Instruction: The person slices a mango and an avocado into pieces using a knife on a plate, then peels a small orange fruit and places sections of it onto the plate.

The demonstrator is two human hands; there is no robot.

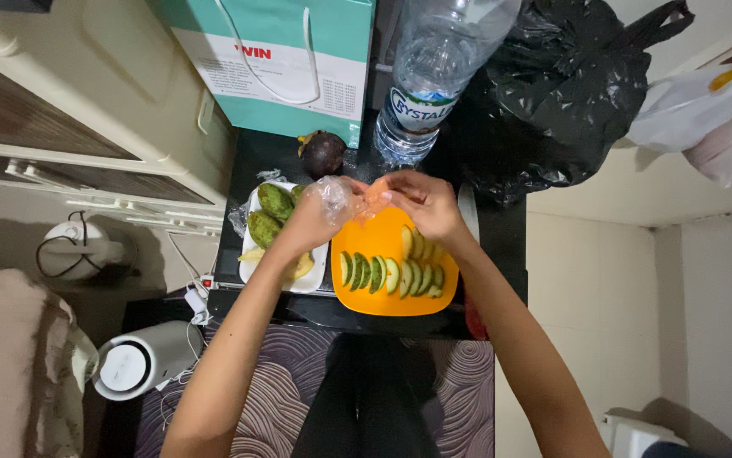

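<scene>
Orange cutting board (383, 242) sits at the near edge of the dark tabletop (501, 229), carrying two rows of green-skinned fruit slices (391, 274). Left hand (319, 212) pinches a crumpled clear plastic wrap (336, 195); right hand (421, 203) grips the same wrap's other end, with something orange bunched inside it, both above the board's far edge. White tray (315, 276) at the left edge holds whole green fruits (268, 214), uncut. Judgement: slicing is partly done; several fruits remain. Dark round fruit (323, 153), water bottle (429, 76) and black bag (561, 93) stand at the far edge.
</scene>
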